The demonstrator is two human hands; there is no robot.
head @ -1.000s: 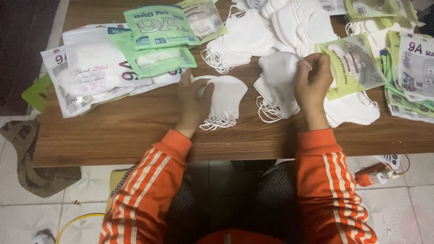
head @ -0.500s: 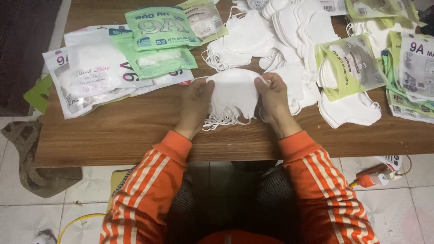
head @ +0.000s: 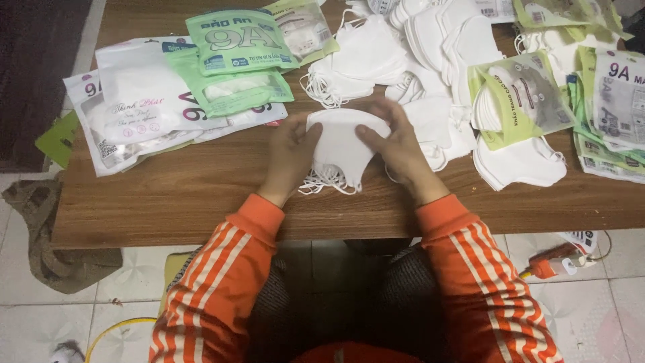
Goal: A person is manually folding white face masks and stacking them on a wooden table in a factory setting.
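Your left hand (head: 290, 153) and right hand (head: 398, 144) press in from either side on a small stack of white masks (head: 341, 144) lying flat on the wooden tabletop (head: 201, 202). Each hand's grip is narrow, thumb on top of the stack and fingers curled at its edge, holding the masks between them. The ear loops (head: 322, 181) spill out from under the stack toward you.

The stack sits near the middle of the tabletop, with a bare band of wood between it and the near edge; that band is your only open room, running left and right in front of your wrists. To your left, just beyond the left hand, lies a pile of white and green packets (head: 181, 94), overlapping one another and reaching close to the left edge. Behind the stack and touching its far side is a heap of loose white masks (head: 403, 54). To your right, a green-edged clear packet (head: 521, 97) rests on more masks, and further packets (head: 615, 101) crowd the right edge.

Below the tabletop is a pale tiled floor (head: 605, 309). A brown cloth (head: 40, 228) lies on it at the left, an orange-capped bottle (head: 554, 262) at the right.
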